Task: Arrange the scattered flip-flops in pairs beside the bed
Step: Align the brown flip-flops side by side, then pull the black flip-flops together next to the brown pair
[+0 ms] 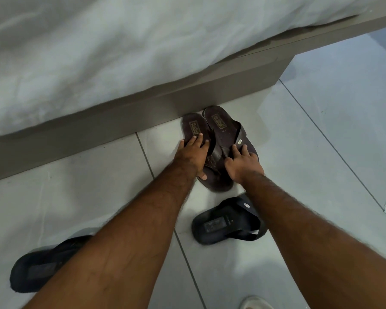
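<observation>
While both hands press down on the two dark brown leather flip-flops with stamped heel labels, the first pair is being squared against the grey bed base [129,121]. The left brown flip-flop [193,128] is pinned under the flat, spread left hand [193,156], and the right brown flip-flop [223,128] under the spread right hand [241,165]; neither hand is closed around anything. Both long axes run roughly perpendicular to the bed, heels touching or nearly touching the base and toes pointing back toward the person, yet the soles overlap near the straps, so the step is judged unfinished. The next move seems to call for sliding them apart until parallel. Two black rubber flip-flops remain scattered on the pale floor tiles [321,141]: the nearer black flip-flop [223,225] lies crosswise, heel to the left, and the far black flip-flop [38,270] lies well apart, partly hidden by the left forearm.
</observation>
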`<state>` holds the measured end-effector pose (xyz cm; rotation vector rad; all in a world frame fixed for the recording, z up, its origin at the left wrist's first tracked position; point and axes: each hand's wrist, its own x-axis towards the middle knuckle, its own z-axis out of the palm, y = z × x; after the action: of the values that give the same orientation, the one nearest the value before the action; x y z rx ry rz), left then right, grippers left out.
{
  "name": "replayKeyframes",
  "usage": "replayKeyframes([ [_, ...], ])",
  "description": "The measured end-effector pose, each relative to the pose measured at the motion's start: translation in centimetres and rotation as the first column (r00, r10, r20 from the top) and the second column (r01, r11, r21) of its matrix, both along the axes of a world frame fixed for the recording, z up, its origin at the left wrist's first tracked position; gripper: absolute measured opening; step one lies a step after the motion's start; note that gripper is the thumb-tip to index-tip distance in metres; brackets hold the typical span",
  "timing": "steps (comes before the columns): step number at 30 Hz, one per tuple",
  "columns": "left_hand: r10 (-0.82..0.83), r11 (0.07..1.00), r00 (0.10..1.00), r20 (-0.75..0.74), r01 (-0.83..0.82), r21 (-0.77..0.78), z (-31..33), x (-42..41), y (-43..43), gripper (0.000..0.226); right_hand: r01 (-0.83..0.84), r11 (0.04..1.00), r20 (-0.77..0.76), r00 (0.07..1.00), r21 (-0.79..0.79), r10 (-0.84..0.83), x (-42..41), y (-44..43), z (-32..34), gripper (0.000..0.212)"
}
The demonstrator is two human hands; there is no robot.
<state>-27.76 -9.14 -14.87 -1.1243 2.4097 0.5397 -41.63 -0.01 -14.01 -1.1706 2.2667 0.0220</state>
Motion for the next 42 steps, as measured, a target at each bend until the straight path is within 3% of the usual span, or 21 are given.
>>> replayKeyframes([
  [6,-0.019,1.000,1.000,-0.005,0.019,0.003,-0.1,0.4,2.3,0.129,0.000,0.993,0.026,1.000,0.117,-0.003,-0.9,2.6,-1.8,0.081],
  [15,-0.031,0.999,0.999,0.009,0.031,-0.010,0.3,0.6,3.7,0.129,0.013,0.996,0.064,0.998,0.090,-0.019,-0.1,3.9,-0.2,0.071],
  [19,-0.022,0.999,0.999,0.027,0.024,-0.040,0.7,0.6,4.4,0.128,0.028,0.996,0.155,0.987,0.089,-0.042,-0.5,4.1,1.1,0.085],
  [21,0.006,0.997,0.999,-0.038,-0.009,-0.075,0.8,1.1,5.3,0.126,0.048,0.998,0.190,0.980,0.051,-0.057,-0.5,5.0,2.1,0.088],
  [23,0.076,0.991,0.979,-0.190,-0.095,-0.092,1.1,2.5,6.9,0.121,-0.065,0.997,0.087,0.994,-0.031,0.068,-0.4,6.9,3.0,0.089],
  [25,0.164,0.975,0.926,-0.340,-0.204,-0.086,1.3,4.9,9.0,0.115,-0.340,0.933,-0.101,0.939,-0.119,0.329,-0.6,9.5,3.7,0.081],
  [28,0.354,0.898,0.811,-0.465,-0.434,-0.072,0.7,10.2,12.5,0.104,-0.688,0.721,-0.215,0.718,-0.080,0.661,-1.1,13.2,4.3,0.065],
  [30,0.463,0.814,0.745,-0.481,-0.572,-0.102,0.0,14.1,14.7,0.092,-0.760,0.650,-0.242,0.631,-0.003,0.737,-1.1,15.4,4.4,0.064],
  [37,0.703,0.534,0.631,-0.327,-0.773,-0.343,-1.7,25.6,19.3,0.064,-0.482,0.875,-0.124,0.867,0.042,0.483,2.2,21.8,1.8,0.073],
  [42,0.819,0.444,0.520,-0.243,-0.843,-0.304,-2.1,27.5,20.3,0.073,-0.426,0.903,-0.093,0.899,0.049,0.429,7.1,21.7,1.8,0.075],
])
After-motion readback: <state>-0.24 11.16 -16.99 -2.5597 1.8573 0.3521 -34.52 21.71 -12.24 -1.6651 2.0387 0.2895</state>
